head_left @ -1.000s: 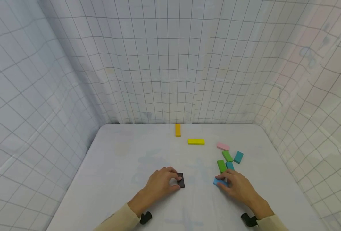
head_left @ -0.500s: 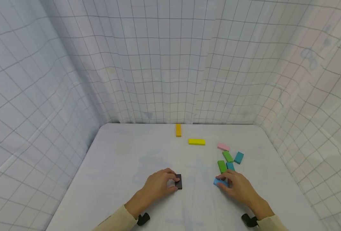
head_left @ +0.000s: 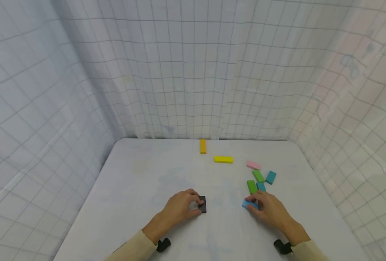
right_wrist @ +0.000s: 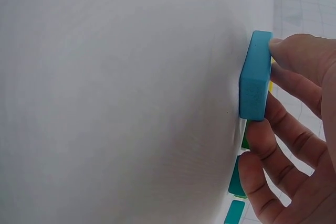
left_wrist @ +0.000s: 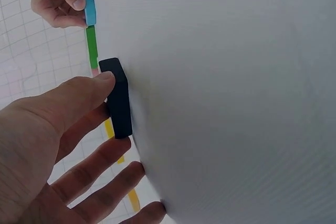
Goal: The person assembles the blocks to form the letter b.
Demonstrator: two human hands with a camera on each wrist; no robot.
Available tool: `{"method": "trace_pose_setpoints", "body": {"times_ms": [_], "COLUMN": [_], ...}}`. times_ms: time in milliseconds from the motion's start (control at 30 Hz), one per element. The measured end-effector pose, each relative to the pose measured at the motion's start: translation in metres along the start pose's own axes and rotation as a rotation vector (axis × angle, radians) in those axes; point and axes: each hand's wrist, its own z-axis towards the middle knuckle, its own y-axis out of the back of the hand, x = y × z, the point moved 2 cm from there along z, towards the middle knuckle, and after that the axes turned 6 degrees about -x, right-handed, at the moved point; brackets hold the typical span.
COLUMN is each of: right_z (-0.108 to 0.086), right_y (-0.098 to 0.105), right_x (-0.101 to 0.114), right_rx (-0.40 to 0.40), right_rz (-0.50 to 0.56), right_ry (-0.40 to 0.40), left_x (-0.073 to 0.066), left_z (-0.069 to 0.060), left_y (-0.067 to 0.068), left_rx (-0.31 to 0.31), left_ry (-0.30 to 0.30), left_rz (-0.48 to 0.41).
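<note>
My left hand (head_left: 180, 207) holds a black rectangular block (head_left: 204, 206) on the white tabletop, left of the middle. In the left wrist view, the thumb lies against one end of this black block (left_wrist: 121, 103), with fingertips towards its other end. My right hand (head_left: 269, 210) pinches a light blue block (head_left: 246, 204) between thumb and fingers. The right wrist view shows the blue block (right_wrist: 255, 77) close up, thumb on its upper part. Just beyond that hand lie a green block (head_left: 251, 186) and a teal block (head_left: 261, 186), side by side.
Farther right lie a light green block (head_left: 258, 175), another teal block (head_left: 270, 177) and a pink block (head_left: 253, 165). A yellow block (head_left: 223, 159) and an orange block (head_left: 203, 146) lie towards the back edge. Gridded white curtains (head_left: 193, 72) enclose the table (head_left: 140, 170) on three sides.
The left hand and the black block have shifted slightly left, and the block has turned a little straighter. The right hand and its blue block look still.
</note>
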Motion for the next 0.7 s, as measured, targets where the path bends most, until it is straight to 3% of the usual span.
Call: {"method": "trace_pose_setpoints", "body": {"times_ms": [267,533,700], "right_z": [0.0026,-0.0002,-0.0001], "right_y": [-0.0014,-0.0016,-0.0009], "right_x": [-0.0032,-0.0027,0.0], "right_rx": [0.009,0.008,0.008], "right_rz": [-0.002,-0.029,-0.02], "right_ry": [-0.011,-0.022,-0.011], "left_x": [0.001,-0.0006,0.0006], "left_z": [0.006,0.0035,0.0045], "left_y": [0.0019,-0.0005,-0.0006], "left_rx": [0.028,0.005,0.004], "left_ry": [0.009,-0.026,-0.019], "left_rz": [-0.006,-0.013,-0.004]}}
